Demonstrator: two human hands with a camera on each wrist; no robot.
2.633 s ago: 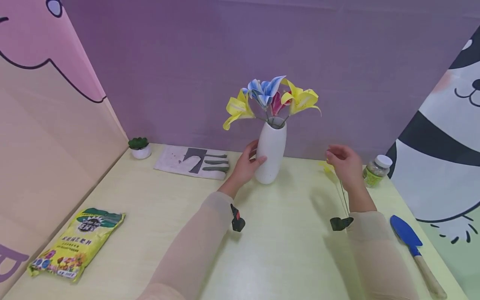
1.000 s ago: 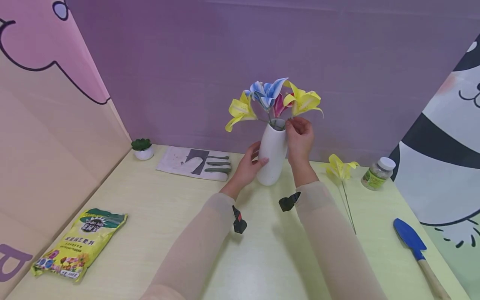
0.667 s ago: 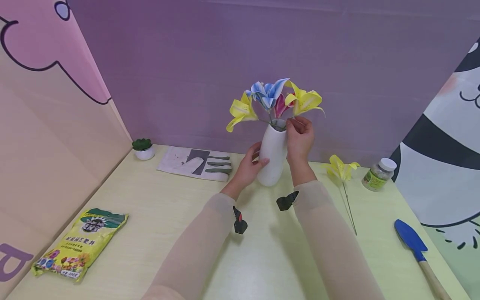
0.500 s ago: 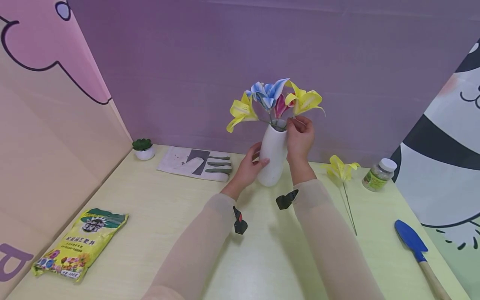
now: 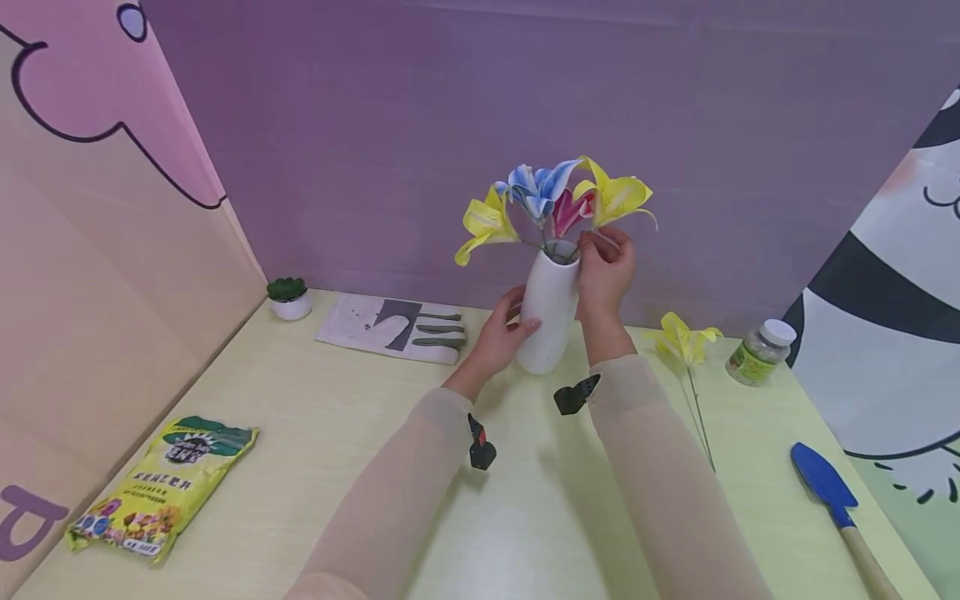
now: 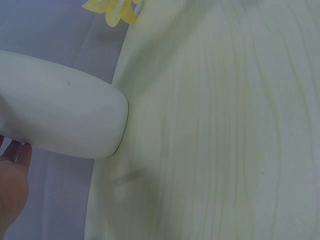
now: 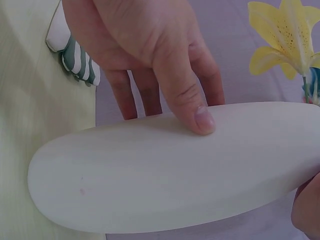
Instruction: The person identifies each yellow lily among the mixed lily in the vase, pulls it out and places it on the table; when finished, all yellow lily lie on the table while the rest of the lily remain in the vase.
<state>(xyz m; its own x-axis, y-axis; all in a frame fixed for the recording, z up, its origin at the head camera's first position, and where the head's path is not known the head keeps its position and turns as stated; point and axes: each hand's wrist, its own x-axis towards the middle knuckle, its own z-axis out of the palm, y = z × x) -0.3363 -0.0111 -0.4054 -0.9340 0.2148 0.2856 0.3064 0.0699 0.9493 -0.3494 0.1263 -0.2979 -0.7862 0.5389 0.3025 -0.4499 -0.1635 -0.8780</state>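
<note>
A white vase (image 5: pixel 547 321) stands on the table, slightly tilted in the head view. My left hand (image 5: pixel 492 343) grips its left side, thumb in front and fingers behind; the right wrist view shows that thumb pressed on the vase (image 7: pixel 165 170). At the rim, my right hand (image 5: pixel 606 271) pinches the stem of the right yellow lily (image 5: pixel 621 198); the fingertips partly hide the stem. Also in the vase are a blue lily (image 5: pixel 537 190), a pink lily (image 5: pixel 572 212) and a left yellow lily (image 5: pixel 486 222). Another yellow lily (image 5: pixel 686 340) lies on the table at right.
A jar with a white lid (image 5: pixel 759 353) and a blue trowel (image 5: pixel 822 479) are at the right edge. Folded work gloves (image 5: pixel 393 327) and a small potted succulent (image 5: pixel 288 300) sit at the back left. A yellow fertiliser bag (image 5: pixel 161 492) lies at front left.
My right hand has moved left from above the lying yellow lily to the vase rim. Since half a second ago, it and the right yellow lily have shifted slightly; the left hand stays on the vase.
</note>
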